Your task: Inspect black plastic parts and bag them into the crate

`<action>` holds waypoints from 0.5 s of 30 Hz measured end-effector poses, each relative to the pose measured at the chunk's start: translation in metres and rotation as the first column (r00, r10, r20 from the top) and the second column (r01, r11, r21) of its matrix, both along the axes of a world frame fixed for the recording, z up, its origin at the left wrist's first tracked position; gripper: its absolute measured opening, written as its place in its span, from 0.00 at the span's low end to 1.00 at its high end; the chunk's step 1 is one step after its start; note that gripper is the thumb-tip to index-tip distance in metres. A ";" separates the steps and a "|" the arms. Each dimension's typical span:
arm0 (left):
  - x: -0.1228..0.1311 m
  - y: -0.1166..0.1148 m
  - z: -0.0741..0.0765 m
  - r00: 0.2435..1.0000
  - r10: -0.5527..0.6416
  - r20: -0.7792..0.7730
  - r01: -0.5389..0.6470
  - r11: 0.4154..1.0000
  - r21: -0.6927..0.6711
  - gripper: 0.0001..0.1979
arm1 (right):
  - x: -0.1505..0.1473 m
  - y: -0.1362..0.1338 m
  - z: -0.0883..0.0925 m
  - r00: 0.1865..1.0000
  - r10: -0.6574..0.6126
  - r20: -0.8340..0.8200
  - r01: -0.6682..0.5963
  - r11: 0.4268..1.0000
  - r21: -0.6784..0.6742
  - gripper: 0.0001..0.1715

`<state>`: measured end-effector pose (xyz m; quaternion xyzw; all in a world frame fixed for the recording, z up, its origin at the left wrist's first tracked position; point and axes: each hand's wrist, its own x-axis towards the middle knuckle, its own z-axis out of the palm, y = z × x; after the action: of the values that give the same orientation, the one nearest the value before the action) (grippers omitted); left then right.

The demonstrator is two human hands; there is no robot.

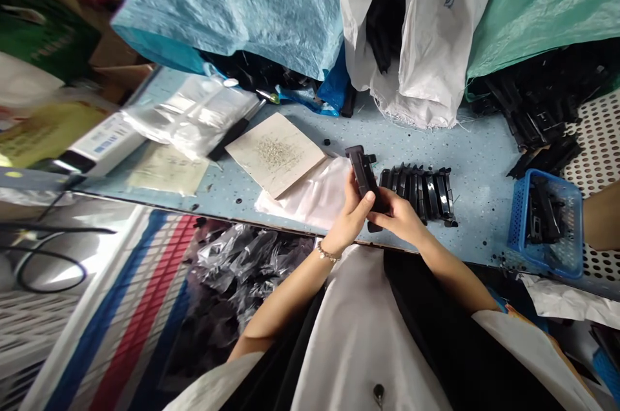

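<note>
Gripping with left hand [352, 212] and right hand [401, 214] together one black plastic part [362, 175], apparently lifted off a speckled blue bench [479, 146] close to its near edge. Taking the hands as the clock's centre: long axis of the part running from 11 o'clock at the free far end to 5 o'clock at the held near end, with a small projection on the 2 o'clock side of the far end.

Closed round the lower half from 8 o'clock with the left, thumb pressed over the top face; closed at the near end from 4 o'clock with the right, thumb and fingers drawn together. Cannot tell how the hidden fingers sit underneath. At 6 o'clock, just under the right fingers, a bit of black plastic [374, 227]; cannot tell whether joined to the same part or separate.

At 2 to 3 o'clock, just beside the right hand and nearer to it than to the left, a row of similar black parts [419, 194], each set roughly 12 to 6. At 9 o'clock, a white plastic sheet [310, 201], partly under a square board [247, 146] at 10. Well off at 3, a blue basket [519, 220] with black pieces [549, 223] inside.
</note>
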<state>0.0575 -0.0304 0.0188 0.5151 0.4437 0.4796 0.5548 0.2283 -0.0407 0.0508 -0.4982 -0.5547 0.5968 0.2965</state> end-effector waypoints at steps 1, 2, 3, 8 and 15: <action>-0.005 0.000 -0.006 0.993 0.014 -0.119 -0.007 0.998 0.058 0.29 | 0.002 -0.002 -0.002 0.997 -0.054 -0.048 0.052 0.998 -0.046 0.33; -0.012 -0.001 -0.011 0.964 0.051 -0.260 -0.023 0.994 0.107 0.27 | 0.005 -0.002 -0.003 0.989 -0.102 -0.105 0.093 0.991 -0.092 0.32; -0.020 -0.001 -0.015 0.905 0.099 -0.413 -0.041 0.988 0.147 0.24 | 0.009 -0.002 -0.004 0.975 -0.146 -0.167 0.124 0.983 -0.135 0.32; -0.059 0.009 -0.026 0.616 0.119 -0.779 0.010 0.987 0.159 0.11 | 0.018 0.002 -0.006 0.892 -0.241 -0.382 0.145 0.954 -0.262 0.25; -0.091 0.027 -0.018 0.859 -0.009 -0.512 -0.095 0.980 -0.176 0.12 | -0.008 0.012 -0.007 0.866 -0.207 -0.455 0.039 0.935 -0.352 0.25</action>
<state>-0.0335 -0.0031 0.0010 0.5569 0.6309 0.2925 0.4542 0.2202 -0.0284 0.0436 -0.4099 -0.3210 0.7665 0.3760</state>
